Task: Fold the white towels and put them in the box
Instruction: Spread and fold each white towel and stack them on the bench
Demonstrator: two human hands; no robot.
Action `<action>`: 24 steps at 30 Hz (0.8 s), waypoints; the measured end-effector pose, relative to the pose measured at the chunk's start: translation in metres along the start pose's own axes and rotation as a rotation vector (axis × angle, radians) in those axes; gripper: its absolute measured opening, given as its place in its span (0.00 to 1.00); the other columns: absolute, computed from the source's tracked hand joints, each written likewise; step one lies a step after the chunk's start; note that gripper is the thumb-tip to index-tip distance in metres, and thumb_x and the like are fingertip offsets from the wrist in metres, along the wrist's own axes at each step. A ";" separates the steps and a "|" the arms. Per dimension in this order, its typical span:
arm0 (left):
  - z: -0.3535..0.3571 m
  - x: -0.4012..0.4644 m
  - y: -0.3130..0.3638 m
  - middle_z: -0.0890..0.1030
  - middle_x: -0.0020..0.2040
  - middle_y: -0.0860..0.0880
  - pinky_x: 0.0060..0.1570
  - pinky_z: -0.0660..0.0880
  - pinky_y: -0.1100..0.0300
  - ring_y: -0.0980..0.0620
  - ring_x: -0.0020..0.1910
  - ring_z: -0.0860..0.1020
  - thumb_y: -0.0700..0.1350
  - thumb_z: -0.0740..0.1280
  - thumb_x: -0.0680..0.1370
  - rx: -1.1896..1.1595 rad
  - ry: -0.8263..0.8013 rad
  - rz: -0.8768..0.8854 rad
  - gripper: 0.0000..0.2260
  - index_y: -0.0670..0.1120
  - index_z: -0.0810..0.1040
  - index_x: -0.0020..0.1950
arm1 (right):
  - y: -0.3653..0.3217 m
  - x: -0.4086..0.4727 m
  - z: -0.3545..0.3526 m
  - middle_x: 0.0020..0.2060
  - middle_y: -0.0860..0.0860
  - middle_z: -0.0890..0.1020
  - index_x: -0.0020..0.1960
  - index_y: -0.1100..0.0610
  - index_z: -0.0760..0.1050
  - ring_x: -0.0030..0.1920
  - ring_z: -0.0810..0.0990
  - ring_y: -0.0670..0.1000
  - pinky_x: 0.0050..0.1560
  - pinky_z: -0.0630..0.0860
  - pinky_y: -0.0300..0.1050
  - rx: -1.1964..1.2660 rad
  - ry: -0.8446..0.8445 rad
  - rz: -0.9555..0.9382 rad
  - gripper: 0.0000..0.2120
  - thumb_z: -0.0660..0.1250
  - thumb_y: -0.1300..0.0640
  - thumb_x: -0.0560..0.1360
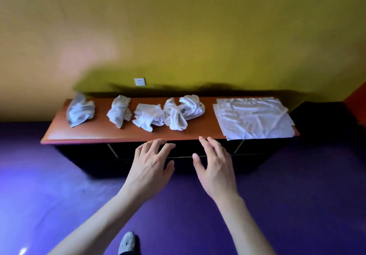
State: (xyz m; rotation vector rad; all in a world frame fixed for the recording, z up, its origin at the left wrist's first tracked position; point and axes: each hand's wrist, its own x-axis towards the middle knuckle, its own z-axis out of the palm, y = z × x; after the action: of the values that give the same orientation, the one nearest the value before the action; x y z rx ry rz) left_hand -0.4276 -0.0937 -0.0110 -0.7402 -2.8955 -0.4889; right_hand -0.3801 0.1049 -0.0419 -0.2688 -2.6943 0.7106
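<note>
Several crumpled white towels lie in a row on a reddish-brown cabinet top [122,133]: one at the far left [80,110], one beside it [119,110], one in the middle [147,117] and a larger bunch [184,112]. A flattened white towel [252,118] is spread at the right end, overhanging the front edge. My left hand [151,163] and my right hand [214,167] hover side by side in front of the cabinet's front edge, fingers spread, holding nothing. No box is in view.
The cabinet stands against a yellow-green wall with a white socket [139,81] above it. Its dark front has drawer lines. Purple floor [59,185] surrounds it. A foot in a light slipper [126,243] shows at the bottom.
</note>
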 end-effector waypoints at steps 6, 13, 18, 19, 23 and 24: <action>-0.017 -0.015 -0.094 0.75 0.63 0.52 0.61 0.69 0.51 0.46 0.63 0.74 0.56 0.59 0.75 -0.005 0.026 -0.143 0.21 0.54 0.75 0.66 | -0.076 0.028 0.061 0.71 0.50 0.71 0.76 0.50 0.68 0.70 0.71 0.51 0.71 0.68 0.48 0.000 -0.088 -0.107 0.25 0.62 0.44 0.80; -0.038 -0.017 -0.212 0.76 0.62 0.52 0.61 0.69 0.52 0.47 0.61 0.73 0.56 0.58 0.75 -0.006 0.026 -0.197 0.21 0.53 0.76 0.66 | -0.168 0.058 0.140 0.71 0.49 0.71 0.76 0.49 0.67 0.70 0.70 0.49 0.71 0.69 0.47 0.019 -0.152 -0.129 0.25 0.60 0.44 0.80; -0.041 -0.009 -0.278 0.76 0.61 0.53 0.60 0.70 0.53 0.47 0.59 0.74 0.56 0.58 0.76 -0.010 -0.004 -0.208 0.20 0.54 0.76 0.66 | -0.212 0.074 0.191 0.71 0.49 0.71 0.76 0.49 0.67 0.71 0.70 0.49 0.71 0.69 0.48 0.029 -0.204 -0.114 0.25 0.60 0.44 0.80; -0.040 -0.006 -0.287 0.76 0.61 0.54 0.60 0.70 0.53 0.47 0.59 0.75 0.55 0.58 0.76 -0.014 -0.009 -0.208 0.20 0.54 0.76 0.66 | -0.217 0.077 0.197 0.71 0.49 0.71 0.76 0.48 0.67 0.71 0.70 0.49 0.71 0.68 0.48 0.025 -0.216 -0.114 0.25 0.59 0.44 0.80; -0.035 0.013 -0.308 0.76 0.62 0.53 0.60 0.70 0.52 0.47 0.59 0.74 0.55 0.59 0.75 -0.038 -0.013 -0.193 0.20 0.53 0.76 0.66 | -0.228 0.097 0.216 0.71 0.49 0.71 0.77 0.48 0.66 0.71 0.70 0.49 0.71 0.68 0.47 0.007 -0.232 -0.110 0.25 0.60 0.45 0.81; -0.033 0.020 -0.309 0.76 0.62 0.53 0.60 0.70 0.52 0.47 0.59 0.74 0.55 0.59 0.76 -0.043 -0.015 -0.186 0.20 0.53 0.76 0.66 | -0.227 0.103 0.218 0.71 0.49 0.71 0.77 0.49 0.66 0.71 0.70 0.50 0.71 0.69 0.48 0.003 -0.230 -0.106 0.25 0.60 0.45 0.81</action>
State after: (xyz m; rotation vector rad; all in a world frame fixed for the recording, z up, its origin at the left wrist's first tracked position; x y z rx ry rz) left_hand -0.5940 -0.3520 -0.0629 -0.4831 -2.9917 -0.5684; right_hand -0.5776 -0.1589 -0.0765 -0.0441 -2.8976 0.7547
